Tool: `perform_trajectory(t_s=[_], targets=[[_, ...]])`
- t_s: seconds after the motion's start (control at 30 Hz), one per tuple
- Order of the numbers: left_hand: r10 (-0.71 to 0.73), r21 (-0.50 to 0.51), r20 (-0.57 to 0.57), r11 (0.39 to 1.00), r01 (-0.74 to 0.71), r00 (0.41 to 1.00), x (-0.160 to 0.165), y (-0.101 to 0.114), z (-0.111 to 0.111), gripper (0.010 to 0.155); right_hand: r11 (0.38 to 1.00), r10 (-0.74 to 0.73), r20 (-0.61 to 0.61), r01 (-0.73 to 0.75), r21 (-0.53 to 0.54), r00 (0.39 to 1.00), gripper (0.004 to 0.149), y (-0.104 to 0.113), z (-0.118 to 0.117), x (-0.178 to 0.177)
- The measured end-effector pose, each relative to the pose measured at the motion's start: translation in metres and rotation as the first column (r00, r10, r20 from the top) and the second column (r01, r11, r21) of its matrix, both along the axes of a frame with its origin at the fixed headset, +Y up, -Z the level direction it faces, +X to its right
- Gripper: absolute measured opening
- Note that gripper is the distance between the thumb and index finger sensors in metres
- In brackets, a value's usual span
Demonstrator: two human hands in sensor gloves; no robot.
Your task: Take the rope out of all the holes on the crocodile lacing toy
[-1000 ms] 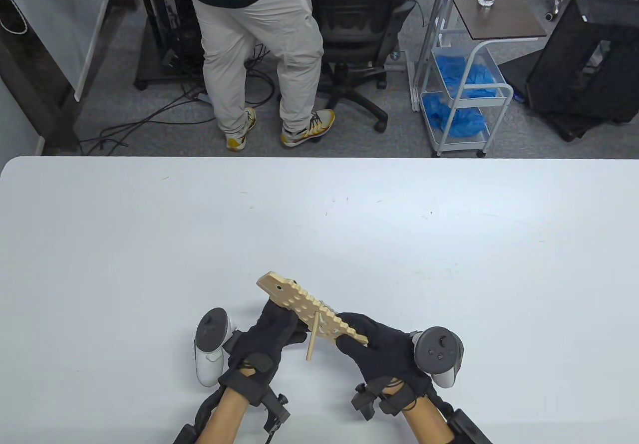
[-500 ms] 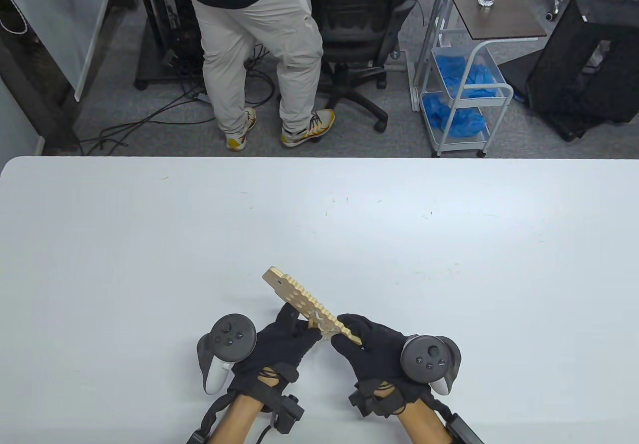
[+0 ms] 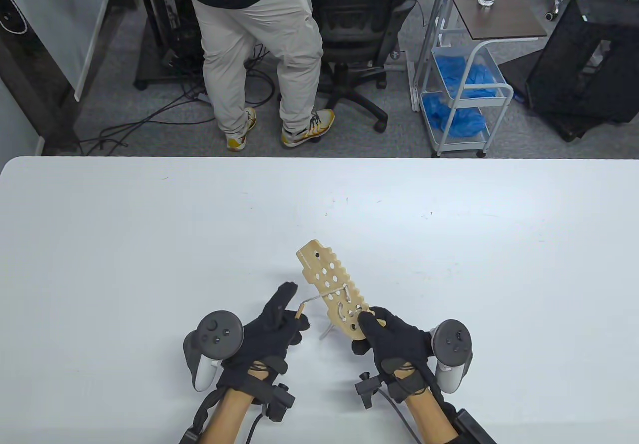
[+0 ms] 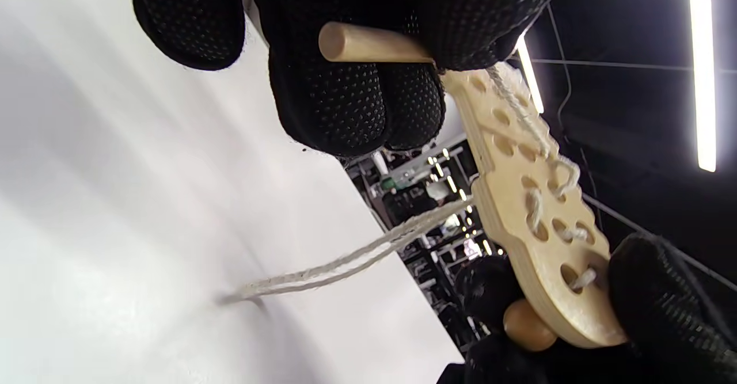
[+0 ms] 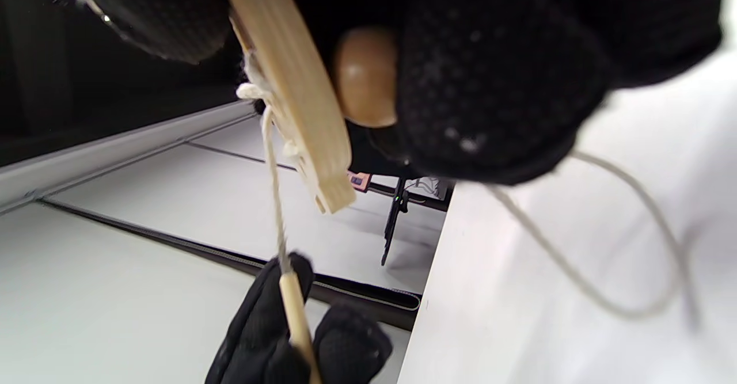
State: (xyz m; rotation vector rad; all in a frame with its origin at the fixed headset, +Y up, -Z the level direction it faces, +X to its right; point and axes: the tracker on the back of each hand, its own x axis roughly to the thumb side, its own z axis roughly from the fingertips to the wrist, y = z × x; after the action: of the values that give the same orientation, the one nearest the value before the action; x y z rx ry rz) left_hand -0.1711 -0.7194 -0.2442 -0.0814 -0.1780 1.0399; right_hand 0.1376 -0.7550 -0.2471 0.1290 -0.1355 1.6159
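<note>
On the white table (image 3: 150,244), the crocodile lacing toy (image 3: 333,292) is raised, its long axis running from 11 o'clock down to 5 o'clock. The right hand (image 3: 394,346) grips its 5 o'clock end. The left hand (image 3: 272,327), at 9 o'clock from the toy, pinches the wooden needle (image 4: 368,48). The rope (image 3: 319,297) runs taut from a mid-board hole toward 8 o'clock, so the next pull likely goes that way.

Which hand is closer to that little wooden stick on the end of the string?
Left. The left hand pinches the wooden stick; the right hand is off to its right, holding the crocodile board at its near end.
</note>
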Motion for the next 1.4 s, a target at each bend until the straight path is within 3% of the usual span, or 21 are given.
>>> perform_trajectory(t_s=[0.13,0.37,0.53,0.77,1.4], targets=[[0.045,-0.031,-0.009,0.998,-0.045,0.999,-0.012,-0.002,-0.006,0.076,0.997,-0.043,0.043,0.046,-0.054,0.998,0.047,-0.006,-0.003,0.009],[0.057,-0.018,-0.161,0.998,-0.061,0.985,-0.041,-0.008,-0.011,0.053,0.973,-0.157,0.172,0.182,-0.141,0.972,0.048,-0.016,-0.006,0.031],[0.080,-0.025,-0.258,0.996,-0.090,0.963,-0.060,-0.011,-0.012,0.044,0.944,-0.208,0.265,0.264,-0.199,0.942,0.048,-0.023,-0.006,0.048],[0.112,-0.016,-0.304,0.992,-0.123,0.946,-0.075,-0.012,-0.013,0.043,0.944,-0.173,0.312,0.247,-0.217,0.934,0.049,-0.025,-0.009,0.064],[0.229,-0.005,-0.382,0.968,-0.250,0.895,-0.101,-0.019,-0.013,0.044,0.831,-0.388,0.435,0.512,-0.216,0.813,0.049,-0.034,-0.006,0.090]])
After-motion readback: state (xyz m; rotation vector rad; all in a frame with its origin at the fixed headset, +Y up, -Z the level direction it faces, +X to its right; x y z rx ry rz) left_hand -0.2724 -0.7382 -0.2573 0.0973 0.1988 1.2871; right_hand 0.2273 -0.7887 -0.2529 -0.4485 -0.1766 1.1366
